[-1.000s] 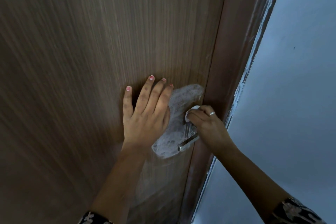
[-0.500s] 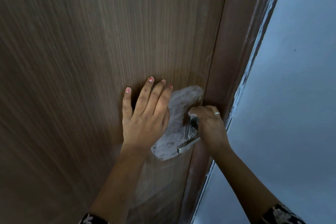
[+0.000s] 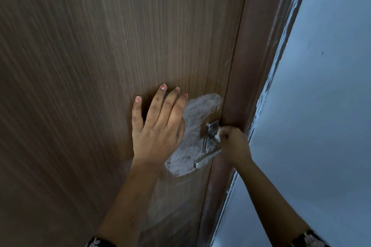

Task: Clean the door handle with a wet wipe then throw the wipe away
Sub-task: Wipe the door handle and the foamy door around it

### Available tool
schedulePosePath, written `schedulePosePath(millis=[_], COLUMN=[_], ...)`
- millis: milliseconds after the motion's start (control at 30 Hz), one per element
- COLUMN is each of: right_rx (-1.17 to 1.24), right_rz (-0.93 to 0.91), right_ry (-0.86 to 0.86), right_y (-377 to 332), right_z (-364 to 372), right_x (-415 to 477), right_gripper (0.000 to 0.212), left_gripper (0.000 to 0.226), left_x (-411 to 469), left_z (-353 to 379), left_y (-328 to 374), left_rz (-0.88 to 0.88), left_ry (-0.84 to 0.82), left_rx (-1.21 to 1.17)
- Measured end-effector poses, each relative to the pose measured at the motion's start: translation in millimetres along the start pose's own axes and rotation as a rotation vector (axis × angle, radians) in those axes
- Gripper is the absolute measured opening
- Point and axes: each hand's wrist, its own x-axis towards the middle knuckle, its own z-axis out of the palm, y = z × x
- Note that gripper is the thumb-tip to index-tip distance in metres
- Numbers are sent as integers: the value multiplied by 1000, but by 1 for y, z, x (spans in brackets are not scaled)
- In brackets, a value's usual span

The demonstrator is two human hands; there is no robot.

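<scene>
Two hands: left hand flat on door, right hand pinching wipe at handle.

Looks like a home interior, at a room doorway. Dark brown wood-grain laminate door with a brushed metal lever handle near its right edge; right of the door, a brown moulded door frame, then a pale blue painted wall with ragged paint edges.
</scene>
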Motion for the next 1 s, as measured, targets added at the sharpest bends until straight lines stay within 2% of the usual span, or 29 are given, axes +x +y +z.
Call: schedulePosePath(millis=[67, 233, 400, 467, 567, 633, 767, 933, 1000], right_rx=[0, 137, 5, 24, 170, 213, 82, -62, -133], right_rz=[22, -6, 7, -2, -44, -133, -197, -104, -144], right_ry=[-24, 189, 55, 61, 220, 261, 184, 161, 137], right_y=[-4, -13, -1, -2, -9, -13, -9, -9, -12], right_z=[-2, -1, 6, 5, 3, 7, 14, 2, 4], right_x=[4, -2, -4, -1, -7, -19, -30, -10, -14], right_gripper=[21, 28, 17, 17, 22, 22, 21, 17, 18], left_gripper=[41, 42, 42, 42, 41, 41, 42, 42, 41], left_x=[0, 0, -1, -1, -1, -1, -1, -1, -1], left_z=[0, 0, 0, 0, 1, 1, 1, -1, -1], left_y=[0, -1, 0, 0, 0, 0, 0, 0, 0], left_rz=[-1, 8, 10, 9, 9, 8, 11, 8, 9], left_ry=[6, 4, 4, 5, 12, 13, 9, -4, -4], left_rx=[1, 3, 6, 7, 9, 6, 2, -14, -16])
